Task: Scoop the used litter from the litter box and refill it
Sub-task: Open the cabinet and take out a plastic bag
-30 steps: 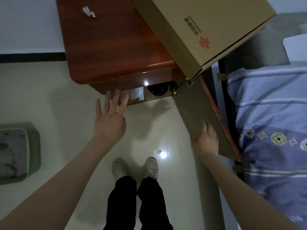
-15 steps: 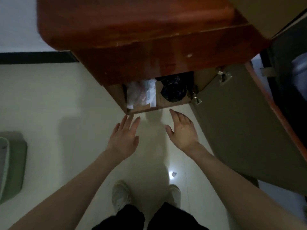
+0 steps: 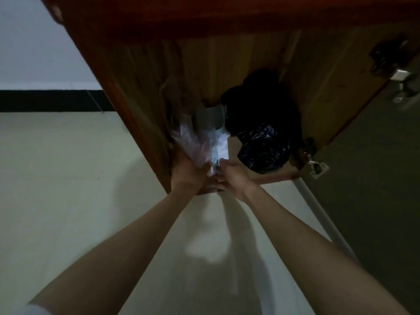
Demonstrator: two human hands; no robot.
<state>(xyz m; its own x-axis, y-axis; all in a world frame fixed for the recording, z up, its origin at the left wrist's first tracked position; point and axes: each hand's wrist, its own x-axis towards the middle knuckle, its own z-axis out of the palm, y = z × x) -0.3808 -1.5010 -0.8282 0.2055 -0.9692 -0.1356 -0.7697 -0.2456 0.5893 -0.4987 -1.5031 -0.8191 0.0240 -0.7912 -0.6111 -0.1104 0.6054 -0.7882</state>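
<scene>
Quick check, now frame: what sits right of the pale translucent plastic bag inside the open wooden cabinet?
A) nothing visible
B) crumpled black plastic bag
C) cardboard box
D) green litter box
B: a crumpled black plastic bag lies right of the pale translucent plastic bag in the open wooden cabinet, where both hands reach.

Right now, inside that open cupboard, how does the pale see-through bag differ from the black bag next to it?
The clear plastic bag is pale and translucent; the black bag is dark, opaque and glossy. The clear plastic bag sits on the left of the cupboard, the black bag on the right. Both hands, the left hand and right hand, reach the clear plastic bag; nothing touches the black bag. Both are crumpled plastic on the cupboard floor.
</scene>
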